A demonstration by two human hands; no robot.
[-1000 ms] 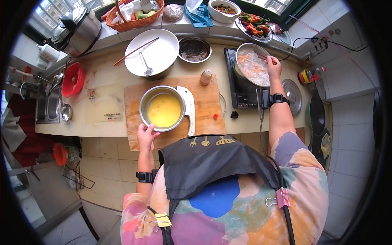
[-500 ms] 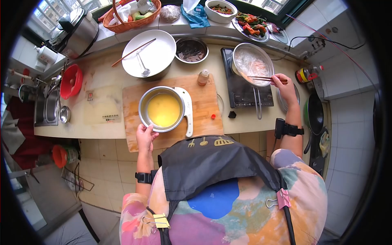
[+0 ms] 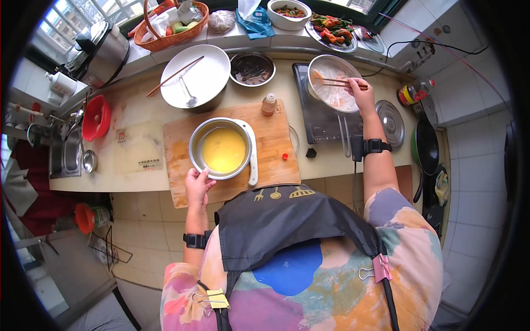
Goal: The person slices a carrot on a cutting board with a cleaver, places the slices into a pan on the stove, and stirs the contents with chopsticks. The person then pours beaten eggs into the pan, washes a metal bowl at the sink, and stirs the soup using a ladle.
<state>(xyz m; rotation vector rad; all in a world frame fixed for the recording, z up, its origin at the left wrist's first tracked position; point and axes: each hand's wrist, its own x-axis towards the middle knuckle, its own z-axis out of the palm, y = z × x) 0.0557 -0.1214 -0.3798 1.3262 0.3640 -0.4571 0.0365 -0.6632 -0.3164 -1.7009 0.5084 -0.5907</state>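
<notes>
I have a pale counter (image 3: 116, 179) on my feed, a sink (image 3: 65, 175) set into its left end, a red basin (image 3: 96, 136) just beside that. Near the back edge I see a white-lined pan (image 3: 210, 83) and a steel bowl (image 3: 253, 84). A cutting board (image 3: 268, 151) overhangs the front edge; rightward sit an induction cooker (image 3: 323, 131), a metal lid (image 3: 393, 126) and, toward the right end, a bottle (image 3: 413, 94).

Basket handle (image 3: 145, 19) cut off above, pan contents (image 3: 334, 97) indistinct, bottle label (image 3: 407, 95) illegibly small
</notes>
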